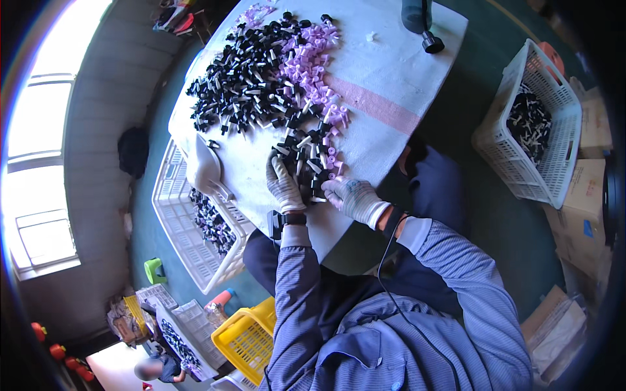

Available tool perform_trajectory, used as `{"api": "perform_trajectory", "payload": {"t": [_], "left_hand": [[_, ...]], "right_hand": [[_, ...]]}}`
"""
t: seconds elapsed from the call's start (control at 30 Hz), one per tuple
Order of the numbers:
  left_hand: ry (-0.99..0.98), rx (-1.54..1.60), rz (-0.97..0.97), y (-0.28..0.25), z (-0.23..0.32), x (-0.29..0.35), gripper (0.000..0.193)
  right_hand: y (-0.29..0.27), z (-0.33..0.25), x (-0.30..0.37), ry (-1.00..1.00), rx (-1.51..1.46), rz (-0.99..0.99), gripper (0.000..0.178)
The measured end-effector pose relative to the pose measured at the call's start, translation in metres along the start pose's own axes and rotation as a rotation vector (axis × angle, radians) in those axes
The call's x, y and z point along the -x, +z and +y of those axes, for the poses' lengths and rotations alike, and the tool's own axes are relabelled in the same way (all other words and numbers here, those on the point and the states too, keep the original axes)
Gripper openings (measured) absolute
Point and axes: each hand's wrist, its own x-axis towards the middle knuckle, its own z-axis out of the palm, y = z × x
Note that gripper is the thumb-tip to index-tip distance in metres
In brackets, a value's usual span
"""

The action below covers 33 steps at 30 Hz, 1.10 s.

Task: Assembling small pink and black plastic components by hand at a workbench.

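Note:
Both my hands wear whitish knit gloves at the near edge of a heap of small parts. My left hand (pixel 284 185) rests beside black caps with pale stems (pixel 301 151), its fingers stretched along them and its thumb apart. My right hand (pixel 356 198) is closed, thumb and fingers pressed together; whatever is between its fingertips is too small to tell. Just above it, small lilac sleeves (pixel 332 163) lie in a line. A pale-stemmed piece (pixel 317 199) lies between the two hands. The main heap of black parts (pixel 248 75) spreads farther off, with lilac sleeves (pixel 306 62) along its right side.
The parts lie on a white-covered table (pixel 385 72) with a pink stripe. A dark bottle (pixel 415 16) stands at its far right. White crates holding parts flank it, left (pixel 171 215) and right (pixel 566 124). A white scoop-like thing (pixel 205 171) sits at the left edge. A yellow crate (pixel 242 342) is lower left.

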Motion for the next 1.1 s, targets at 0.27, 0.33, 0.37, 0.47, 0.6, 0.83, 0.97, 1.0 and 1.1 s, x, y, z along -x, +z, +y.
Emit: {"api": "perform_trajectory", "payload": {"t": [0.27, 0.33, 0.37, 0.47, 0.6, 0.83, 0.97, 1.0, 1.1], "left_hand": [[-0.03, 0.02, 0.058, -0.04, 0.008, 0.017, 0.03], [-0.034, -0.029, 0.051, -0.046, 0.012, 0.035, 0.03], [-0.025, -0.113, 0.052, -0.061, 0.013, 0.038, 0.031], [0.015, -0.27, 0.021, -0.066, 0.02, 0.061, 0.032], [-0.023, -0.339, 0.097, -0.083, 0.02, 0.095, 0.026], [-0.453, -0.004, -0.153, -0.064, 0.041, 0.147, 0.024], [-0.451, 0.065, -0.166, -0.069, 0.041, 0.143, 0.02], [-0.449, 0.08, -0.167, -0.069, 0.041, 0.142, 0.02], [-0.39, 0.146, -0.142, -0.075, 0.042, 0.137, 0.019]], "right_hand": [[0.01, -0.012, 0.006, -0.001, 0.119, 0.063, 0.025], [0.012, -0.011, 0.007, 0.049, 0.213, -0.027, 0.024], [0.023, -0.011, 0.003, -0.066, 0.33, 0.01, 0.021], [0.036, 0.002, 0.002, -0.147, 0.507, 0.059, 0.018], [0.039, -0.007, 0.011, -0.158, 0.509, 0.004, 0.017], [0.046, -0.028, 0.035, 0.172, 0.128, 0.01, 0.021], [0.06, -0.031, 0.043, 0.036, 0.215, 0.001, 0.025], [0.061, -0.031, 0.044, 0.017, 0.214, 0.028, 0.023], [0.043, -0.045, 0.036, 0.058, 0.21, -0.027, 0.021]]}}
